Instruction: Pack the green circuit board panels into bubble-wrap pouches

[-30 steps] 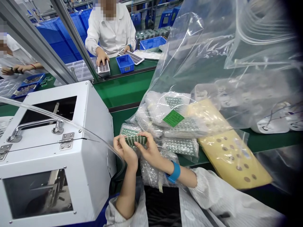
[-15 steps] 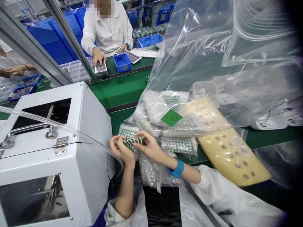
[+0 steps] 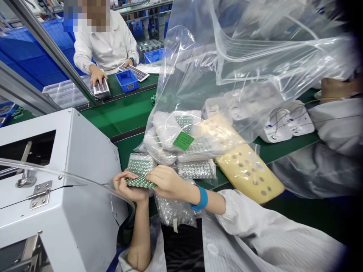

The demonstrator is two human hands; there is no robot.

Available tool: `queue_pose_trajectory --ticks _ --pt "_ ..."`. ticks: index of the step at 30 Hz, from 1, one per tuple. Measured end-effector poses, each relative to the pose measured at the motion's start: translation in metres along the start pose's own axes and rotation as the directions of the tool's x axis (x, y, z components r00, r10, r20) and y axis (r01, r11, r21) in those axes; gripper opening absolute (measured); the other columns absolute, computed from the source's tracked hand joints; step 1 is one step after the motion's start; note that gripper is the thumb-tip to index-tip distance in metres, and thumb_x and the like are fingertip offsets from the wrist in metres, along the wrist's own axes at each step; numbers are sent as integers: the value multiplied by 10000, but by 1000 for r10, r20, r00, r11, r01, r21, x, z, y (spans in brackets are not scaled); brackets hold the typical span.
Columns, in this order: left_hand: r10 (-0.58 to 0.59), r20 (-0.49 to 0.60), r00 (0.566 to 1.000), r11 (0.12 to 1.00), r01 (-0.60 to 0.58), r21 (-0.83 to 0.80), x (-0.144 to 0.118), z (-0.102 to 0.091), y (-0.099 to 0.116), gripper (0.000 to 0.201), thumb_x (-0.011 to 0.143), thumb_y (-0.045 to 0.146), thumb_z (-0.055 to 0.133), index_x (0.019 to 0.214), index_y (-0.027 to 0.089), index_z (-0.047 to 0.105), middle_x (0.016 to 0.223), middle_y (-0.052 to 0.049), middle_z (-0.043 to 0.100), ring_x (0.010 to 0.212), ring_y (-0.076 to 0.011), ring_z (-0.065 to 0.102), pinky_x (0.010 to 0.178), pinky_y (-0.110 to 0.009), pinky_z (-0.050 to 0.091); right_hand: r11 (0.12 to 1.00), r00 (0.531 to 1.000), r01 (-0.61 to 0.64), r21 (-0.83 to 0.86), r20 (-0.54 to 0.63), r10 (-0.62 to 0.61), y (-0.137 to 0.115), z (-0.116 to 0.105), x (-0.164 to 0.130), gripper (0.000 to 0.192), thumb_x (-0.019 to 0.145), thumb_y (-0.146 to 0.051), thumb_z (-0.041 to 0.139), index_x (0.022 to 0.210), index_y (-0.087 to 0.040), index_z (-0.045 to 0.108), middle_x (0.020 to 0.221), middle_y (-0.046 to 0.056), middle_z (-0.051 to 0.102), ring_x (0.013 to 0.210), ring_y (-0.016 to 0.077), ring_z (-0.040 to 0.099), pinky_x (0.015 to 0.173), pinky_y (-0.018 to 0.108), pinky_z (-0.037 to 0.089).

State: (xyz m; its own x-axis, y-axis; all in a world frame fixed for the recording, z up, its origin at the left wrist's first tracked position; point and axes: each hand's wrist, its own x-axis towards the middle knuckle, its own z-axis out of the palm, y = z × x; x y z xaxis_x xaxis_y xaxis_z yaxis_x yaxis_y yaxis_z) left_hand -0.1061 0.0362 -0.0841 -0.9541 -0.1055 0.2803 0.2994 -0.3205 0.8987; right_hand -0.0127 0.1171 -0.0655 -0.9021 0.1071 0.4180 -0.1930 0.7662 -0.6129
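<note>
A green circuit board panel [image 3: 141,183] with rows of small pale dots is held up between both hands. My left hand [image 3: 129,189] grips its left end, thumb on top and fingers beneath. My right hand [image 3: 166,182], with a blue wristband, pinches the right end. Just behind the panel lies a bubble-wrapped pack of green boards [image 3: 139,160]. A second wrapped pack [image 3: 197,169] sits to the right of my hands. Below my right wrist is crumpled bubble wrap [image 3: 172,209].
A grey-white machine [image 3: 87,181] stands close on my left. A large clear plastic bag [image 3: 187,79] rises ahead, with wrapped boards inside it. On the right are a yellow padded sheet [image 3: 252,173] and white housings [image 3: 280,128]. Across the bench sits a person [image 3: 106,49] beside a blue bin [image 3: 126,80].
The panel has tilted so that its broad dotted face shows more. My right hand has turned, with its back now upward. The whole view has swung to the right.
</note>
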Motion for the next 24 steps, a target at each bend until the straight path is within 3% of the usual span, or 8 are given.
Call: queue_pose_trajectory --ticks 5,8,10,13,16,20,22,24 --pt "-50 280 959 994 75 -81 -9 0 15 378 882 518 294 964 213 500 668 -1 586 638 -193 550 875 -431 458 996 998 -12 -88 -57 7 -10 -35 -11 237 885 -135 429 937 -180 656 864 95 700 777 219 614 711 376 476" --pt "-95 471 877 989 135 -53 -15 -6 20 498 806 558 544 1140 195 483 884 -60 642 812 -223 610 843 -388 485 962 959 -264 64 -85 269 -5 -61 -9 195 917 -298 568 759 -199 627 682 25 641 619 174 562 579 312 434" --pt "-91 560 823 993 117 -10 -20 -16 23 621 765 456 673 1272 203 420 1122 -112 604 1029 -253 605 931 -399 472 870 910 -410 274 61 410 1 -75 1 255 872 -358 647 683 -196 593 612 -14 591 558 141 517 525 273 405" --pt "83 630 773 977 -186 100 -32 -36 27 758 788 305 682 1403 251 243 1471 -178 326 1376 -302 367 1136 -528 292 780 861 -492 387 348 370 9 -84 30 196 810 -300 694 679 -176 616 625 -26 598 553 115 504 528 250 414" --pt "130 678 723 848 -436 302 -48 -59 33 854 801 215 678 1438 274 113 1597 -207 -15 1502 -344 52 1172 -638 100 785 751 -557 269 568 338 13 -77 64 279 746 -306 744 569 -160 584 509 -50 505 466 79 404 458 231 344" --pt "-84 658 748 747 -390 539 -65 -81 39 899 868 249 618 1486 233 -34 1568 -216 -276 1472 -351 -236 1155 -672 -27 786 646 -571 238 721 251 25 -49 98 269 655 -317 808 558 -134 636 522 -32 566 475 87 482 463 222 389" --pt "-136 668 731 694 -410 591 -66 -87 40 862 889 287 596 1495 207 -13 1576 -235 -230 1475 -364 -219 1148 -691 1 796 607 -573 197 755 250 34 -31 107 276 596 -324 848 568 -127 656 531 -17 592 504 115 537 479 234 425" --pt "-151 708 690 630 -485 607 -63 -89 39 780 901 327 580 1487 189 83 1588 -257 1 1494 -383 -81 1137 -710 61 817 614 -556 150 737 282 44 -12 113 318 536 -327 888 541 -130 638 513 -15 576 528 142 562 496 256 448"
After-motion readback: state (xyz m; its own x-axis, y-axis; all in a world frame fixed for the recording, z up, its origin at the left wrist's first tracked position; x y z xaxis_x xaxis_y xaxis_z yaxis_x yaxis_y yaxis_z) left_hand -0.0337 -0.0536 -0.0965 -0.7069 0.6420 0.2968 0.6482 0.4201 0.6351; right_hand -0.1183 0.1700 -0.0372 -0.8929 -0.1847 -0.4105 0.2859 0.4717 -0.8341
